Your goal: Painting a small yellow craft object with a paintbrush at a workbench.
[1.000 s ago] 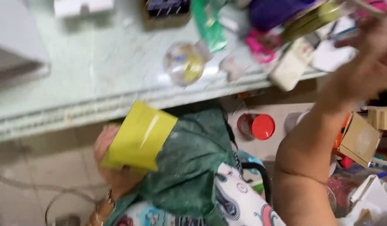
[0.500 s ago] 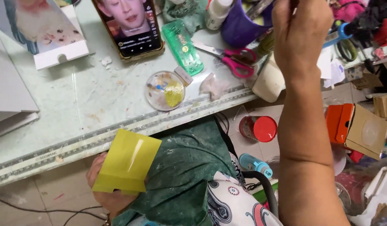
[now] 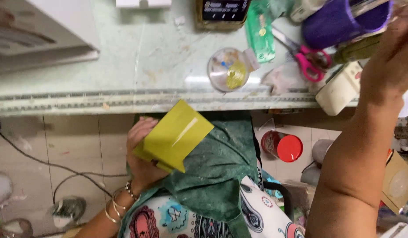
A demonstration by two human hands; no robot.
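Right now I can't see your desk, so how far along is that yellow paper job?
Done: the yellow paper already looks folded. In hand: the left hand holds it in a closed grip over the lap, while the right hand is up by the purple cup. Left: the pink scissors lie untouched on the table.

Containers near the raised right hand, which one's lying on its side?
The purple cup, tipped over beside the right hand; the red-lidded jar sits below the counter, the round clear container lies flat.
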